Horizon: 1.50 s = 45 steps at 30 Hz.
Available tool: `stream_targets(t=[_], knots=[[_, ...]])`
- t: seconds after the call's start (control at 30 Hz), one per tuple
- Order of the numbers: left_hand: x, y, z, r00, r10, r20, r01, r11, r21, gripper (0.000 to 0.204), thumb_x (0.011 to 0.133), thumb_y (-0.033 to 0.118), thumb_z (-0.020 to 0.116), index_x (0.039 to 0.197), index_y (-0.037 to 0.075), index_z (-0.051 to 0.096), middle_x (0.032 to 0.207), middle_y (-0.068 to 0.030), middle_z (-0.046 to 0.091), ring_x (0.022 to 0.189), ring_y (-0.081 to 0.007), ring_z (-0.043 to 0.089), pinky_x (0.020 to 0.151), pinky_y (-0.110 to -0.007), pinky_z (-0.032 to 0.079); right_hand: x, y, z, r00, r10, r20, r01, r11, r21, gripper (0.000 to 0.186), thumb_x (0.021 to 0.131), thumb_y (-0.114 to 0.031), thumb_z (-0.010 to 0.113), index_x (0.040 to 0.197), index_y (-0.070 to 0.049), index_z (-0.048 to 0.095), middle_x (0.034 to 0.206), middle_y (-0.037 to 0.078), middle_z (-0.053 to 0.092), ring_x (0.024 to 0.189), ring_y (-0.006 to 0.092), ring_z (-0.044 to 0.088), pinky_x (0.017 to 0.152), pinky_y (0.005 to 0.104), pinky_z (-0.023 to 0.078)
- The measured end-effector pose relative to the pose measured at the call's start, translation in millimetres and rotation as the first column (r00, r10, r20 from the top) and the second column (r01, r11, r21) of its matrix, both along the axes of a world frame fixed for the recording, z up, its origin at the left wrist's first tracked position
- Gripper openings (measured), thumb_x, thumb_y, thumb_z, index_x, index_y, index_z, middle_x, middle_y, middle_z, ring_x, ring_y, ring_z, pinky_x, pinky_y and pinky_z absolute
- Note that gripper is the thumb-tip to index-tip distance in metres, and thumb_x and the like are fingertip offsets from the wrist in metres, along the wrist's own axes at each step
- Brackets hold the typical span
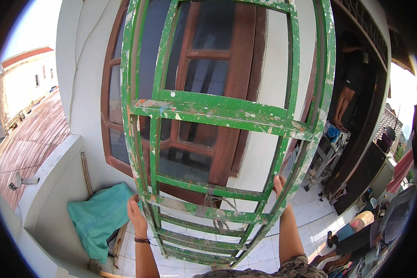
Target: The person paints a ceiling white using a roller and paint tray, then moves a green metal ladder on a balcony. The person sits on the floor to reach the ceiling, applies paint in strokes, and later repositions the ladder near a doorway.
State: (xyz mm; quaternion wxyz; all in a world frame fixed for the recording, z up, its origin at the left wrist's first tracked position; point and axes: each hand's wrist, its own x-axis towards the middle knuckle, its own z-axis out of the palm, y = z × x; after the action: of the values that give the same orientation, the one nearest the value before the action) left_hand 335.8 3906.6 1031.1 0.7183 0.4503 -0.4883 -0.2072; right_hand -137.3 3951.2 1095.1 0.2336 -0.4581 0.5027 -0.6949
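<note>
A tall green stepladder (208,111), spattered with pale paint, stands upright right in front of me and fills the middle of the view. Its two frames are close together, and grey cord (213,201) is wound around the lower rungs. At the ladder's left rail is my left hand (136,217), its fingers curled behind the edge; a dark beaded bracelet circles that wrist. My right hand (280,185) grips the right side rail a little higher up. Part of the fingers of both hands is hidden by the rails.
Behind the ladder are a brown-framed window (206,74) and a white wall (268,60). A teal cloth (99,217) covers something beside the low wall (51,190) at left. One person (350,88) stands raised in the dark doorway; another person (361,241) is at lower right.
</note>
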Motion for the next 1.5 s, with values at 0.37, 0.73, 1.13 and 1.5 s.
stream_targets(t=[0.37, 0.73, 1.13, 1.5], knots=[[19.5, 20.2, -88.7, 0.959, 0.239, -0.15, -0.194, 0.945, 0.263, 0.052, 0.1, 0.047, 0.037, 0.115, 0.002, 0.057, 0.102, -0.0066, 0.058, 0.094, -0.0181, 0.051, 0.081, -0.035, 0.037, -3.9, 11.8, -11.4, 0.995, 0.026, 0.097, -0.025, 1.0, -0.013, 0.055, 0.088, -0.049, 0.063, 0.11, 0.001, 0.06, 0.097, 0.009, 0.062, 0.09, 0.0178, 0.059, 0.079, 0.0352, 0.048], [36.3, 57.6, -214.2, 0.918, 0.329, -0.22, -0.198, 0.863, 0.464, 0.048, 0.097, 0.047, 0.042, 0.101, 0.001, 0.055, 0.085, -0.0078, 0.055, 0.072, -0.0159, 0.052, 0.06, -0.031, 0.04, -13.7, 16.0, -28.4, 0.985, 0.105, 0.139, -0.105, 0.994, -0.007, 0.047, 0.089, -0.042, 0.065, 0.111, -0.001, 0.06, 0.102, 0.008, 0.063, 0.092, 0.0174, 0.06, 0.082, 0.0348, 0.048], [0.2, 55.1, -205.3, 0.943, 0.23, -0.241, -0.07, 0.844, 0.531, 0.031, 0.096, 0.033, 0.047, 0.099, 0.003, 0.053, 0.081, -0.0073, 0.057, 0.065, -0.0152, 0.058, 0.047, -0.027, 0.043, -9.8, 15.5, -35.0, 0.968, 0.118, 0.223, -0.128, 0.991, 0.031, 0.047, 0.087, -0.039, 0.069, 0.114, -0.002, 0.06, 0.102, 0.006, 0.063, 0.09, 0.0151, 0.06, 0.079, 0.0312, 0.048], [-8.8, 62.5, -222.5, 0.941, 0.177, -0.287, 0.032, 0.802, 0.597, 0.026, 0.095, 0.028, 0.051, 0.1, 0.003, 0.051, 0.08, -0.008, 0.057, 0.056, -0.0168, 0.059, 0.041, -0.027, 0.043, -21.5, 31.6, -50.6, 0.965, 0.042, 0.259, -0.055, 0.998, 0.042, 0.042, 0.09, -0.023, 0.063, 0.12, 0.005, 0.056, 0.113, 0.012, 0.063, 0.103, 0.0195, 0.06, 0.09, 0.0322, 0.047]])
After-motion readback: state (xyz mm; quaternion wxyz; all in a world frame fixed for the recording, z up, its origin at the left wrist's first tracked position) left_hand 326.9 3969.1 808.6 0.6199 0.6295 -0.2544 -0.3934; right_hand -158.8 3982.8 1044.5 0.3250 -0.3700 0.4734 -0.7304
